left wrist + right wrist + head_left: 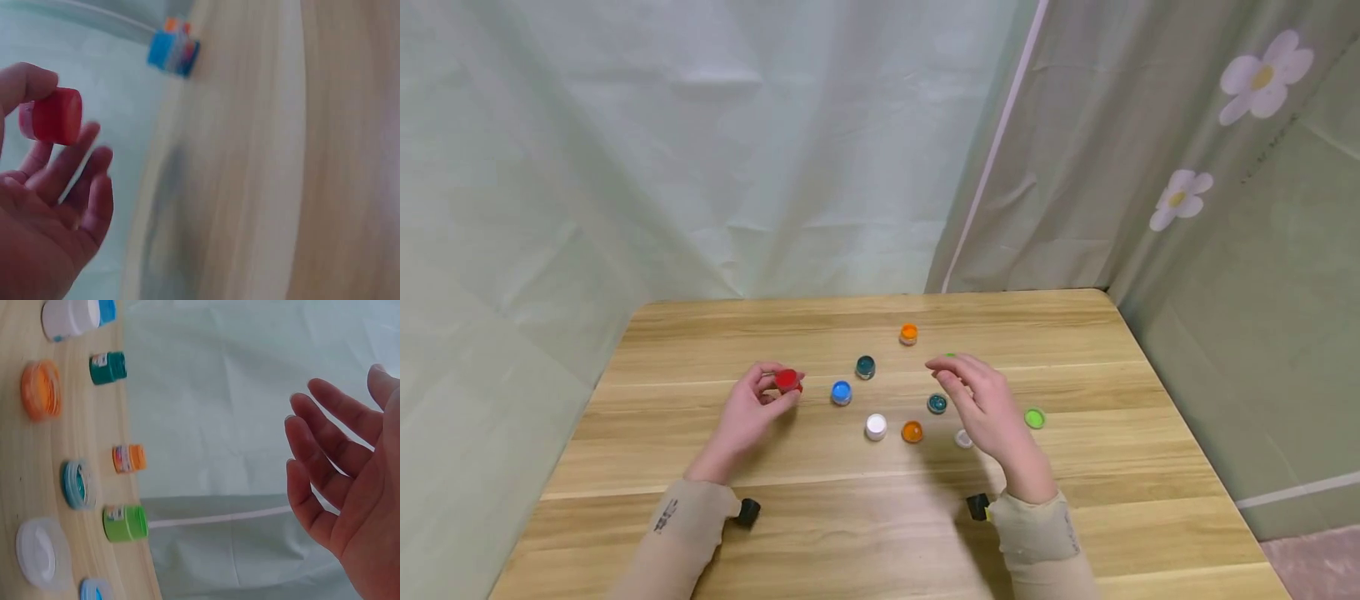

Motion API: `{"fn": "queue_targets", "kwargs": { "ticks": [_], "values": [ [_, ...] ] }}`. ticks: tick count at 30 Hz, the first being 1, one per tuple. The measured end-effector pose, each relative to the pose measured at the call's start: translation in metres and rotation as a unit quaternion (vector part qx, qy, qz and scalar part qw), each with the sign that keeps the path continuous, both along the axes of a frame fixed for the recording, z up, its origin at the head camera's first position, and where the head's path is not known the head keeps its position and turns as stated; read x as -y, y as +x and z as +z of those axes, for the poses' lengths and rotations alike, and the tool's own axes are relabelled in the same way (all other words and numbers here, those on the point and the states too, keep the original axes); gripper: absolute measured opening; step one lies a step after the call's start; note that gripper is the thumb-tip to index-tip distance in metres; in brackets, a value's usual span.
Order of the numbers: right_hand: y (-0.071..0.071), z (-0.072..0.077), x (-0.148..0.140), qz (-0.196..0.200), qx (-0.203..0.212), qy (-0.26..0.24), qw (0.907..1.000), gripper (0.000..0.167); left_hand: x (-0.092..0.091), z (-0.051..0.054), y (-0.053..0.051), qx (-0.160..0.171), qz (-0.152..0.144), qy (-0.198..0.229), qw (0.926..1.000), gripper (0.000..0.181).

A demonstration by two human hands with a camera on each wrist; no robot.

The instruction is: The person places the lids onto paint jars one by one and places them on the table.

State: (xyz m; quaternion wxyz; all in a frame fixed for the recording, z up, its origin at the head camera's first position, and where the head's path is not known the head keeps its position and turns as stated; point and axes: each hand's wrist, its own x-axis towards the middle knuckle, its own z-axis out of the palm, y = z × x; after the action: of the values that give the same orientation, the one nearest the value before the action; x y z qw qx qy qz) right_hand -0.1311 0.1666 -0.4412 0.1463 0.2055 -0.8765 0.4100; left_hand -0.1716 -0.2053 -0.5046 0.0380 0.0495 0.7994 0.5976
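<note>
A small red jar (787,381) is pinched between the thumb and fingers of my left hand (751,410), over the left part of the table; the left wrist view shows the red jar (57,116) from its side. My right hand (992,410) hovers over the right part of the table, its fingers loosely bent with nothing between them. Under and beside it lie a teal lid (937,403) and a white lid (963,438), partly hidden by the hand. A green jar (125,523) stands on the table in the right wrist view.
Between the hands are a blue jar (841,392), a dark teal jar (865,367), a white jar (876,427) and an orange lid (912,432). Farther back stands an orange jar (908,334). A green lid (1034,417) lies right of my right hand. Curtains hang behind the table.
</note>
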Motion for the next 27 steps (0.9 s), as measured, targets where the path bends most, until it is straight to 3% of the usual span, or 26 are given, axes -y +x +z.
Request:
{"fn": "queue_targets", "kwargs": {
  "ticks": [4, 5, 7, 20, 23, 27],
  "values": [
    [0.002, -0.001, -0.006, -0.011, 0.005, 0.011, 0.9999, 0.027, 0.017, -0.009, -0.015, 0.001, 0.035, -0.083, 0.9959, 0.049],
    [0.002, -0.001, -0.007, -0.012, 0.006, 0.013, 0.9998, 0.027, 0.023, -0.016, -0.021, -0.001, 0.04, -0.095, 0.9947, 0.051],
    [0.003, -0.001, -0.008, -0.016, 0.01, 0.015, 0.9997, 0.027, 0.031, -0.019, -0.028, -0.003, 0.048, -0.115, 0.9922, 0.051],
    [0.003, -0.003, -0.012, -0.02, 0.021, 0.026, 0.9992, 0.026, 0.057, -0.022, -0.062, 0.006, 0.07, -0.2, 0.9773, 0.052],
    [0.002, -0.004, -0.012, -0.018, 0.025, 0.026, 0.9992, 0.027, 0.059, -0.023, -0.066, 0.0, 0.077, -0.219, 0.9725, 0.052],
    [0.002, -0.004, -0.013, -0.019, 0.025, 0.028, 0.9991, 0.027, 0.059, -0.021, -0.067, 0.007, 0.076, -0.224, 0.9715, 0.051]
  ]
}}
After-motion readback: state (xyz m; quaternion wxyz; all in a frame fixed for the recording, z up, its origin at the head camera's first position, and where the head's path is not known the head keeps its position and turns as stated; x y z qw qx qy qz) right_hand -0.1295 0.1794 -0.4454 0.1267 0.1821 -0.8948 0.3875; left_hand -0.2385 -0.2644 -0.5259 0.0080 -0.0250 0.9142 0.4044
